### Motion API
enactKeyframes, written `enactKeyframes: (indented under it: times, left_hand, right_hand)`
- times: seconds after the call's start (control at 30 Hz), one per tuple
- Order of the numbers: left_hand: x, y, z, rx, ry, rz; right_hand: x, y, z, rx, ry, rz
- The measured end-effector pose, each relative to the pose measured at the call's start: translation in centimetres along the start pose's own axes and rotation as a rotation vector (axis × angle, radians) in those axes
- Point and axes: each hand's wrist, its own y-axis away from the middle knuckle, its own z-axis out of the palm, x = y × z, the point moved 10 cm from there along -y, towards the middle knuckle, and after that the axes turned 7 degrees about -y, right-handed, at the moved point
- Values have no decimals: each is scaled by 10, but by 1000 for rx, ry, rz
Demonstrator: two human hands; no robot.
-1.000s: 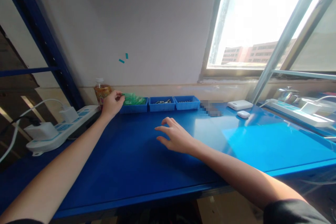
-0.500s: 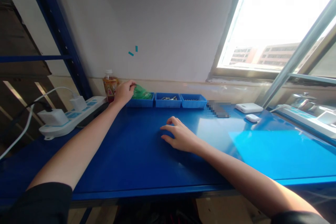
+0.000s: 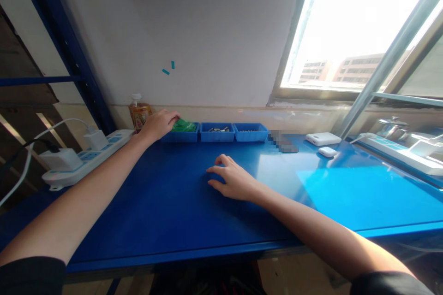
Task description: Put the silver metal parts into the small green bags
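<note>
Head view: your left hand is stretched out to the leftmost tray at the back of the desk. Its fingers curl onto the green bag; I cannot tell whether they pinch it. The bag lies crumpled and glossy inside that tray. Your right hand rests on the desk with its fingers loosely spread, holding nothing.

Smooth, glossy blue painted table mirrors the window light. Along its back edge, three small blue plastic trays, matt; the leftmost holds crinkly, shiny green plastic bags. At left, a long white power strip of glossy plastic and a clear plastic bottle of amber drink. Matt white plastered wall behind. Far right, a polished metal pot gleams.
</note>
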Motion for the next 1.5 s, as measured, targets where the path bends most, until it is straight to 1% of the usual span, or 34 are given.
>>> enactKeyframes:
  times: [0.17, 0.23, 0.27, 0.37, 0.43, 0.6, 0.7, 0.83, 1.0, 1.07, 1.17, 1.27, 1.3, 1.37, 1.43, 1.5]
  left_hand:
    - [-8, -2, -20, 79, -27, -70]
    - [-4, -2, -25, 102, -15, -56]
    - [0, -3, -25, 95, -1, -32]
    - [12, -4, -14, 24, 38, 31]
    - [16, -5, -4, -20, 44, 40]
    - [19, -2, 15, -93, 10, 76]
    - [16, 0, 23, -137, -49, 85]
    - [9, -8, 34, -193, -92, 74]
    - [-7, -21, 64, -393, -95, 77]
    - [-17, -25, 72, -439, -102, 76]
    - [-33, -26, 76, -502, -125, 66]
    - [-46, -22, 73, -560, -167, 49]
    - [-49, -23, 69, -547, -179, 37]
    - [-50, -26, 56, -472, -191, 13]
    - [-44, -31, 44, -374, -172, 8]
    - [-36, -37, 41, -327, -128, 25]
  right_hand:
    - [1, 0, 4, -33, 22, 11]
    - [1, 0, 5, -45, 31, 14]
    - [1, 0, 6, -48, 32, 16]
    - [1, 0, 6, -51, 25, 14]
    - [1, 1, 6, -48, 24, 12]
    - [2, 2, 6, -49, 27, 9]
    - [2, 2, 6, -60, 25, 15]
    - [1, 2, 7, -71, 32, 13]
    - [1, 2, 7, -75, 36, 12]
    - [1, 3, 8, -86, 37, 15]
    - [1, 3, 9, -103, 42, 18]
    - [0, 3, 9, -114, 47, 18]
    - [0, 3, 9, -116, 48, 19]
    - [0, 3, 9, -119, 50, 21]
    - [0, 3, 9, -120, 54, 20]
    - [1, 3, 9, -120, 53, 17]
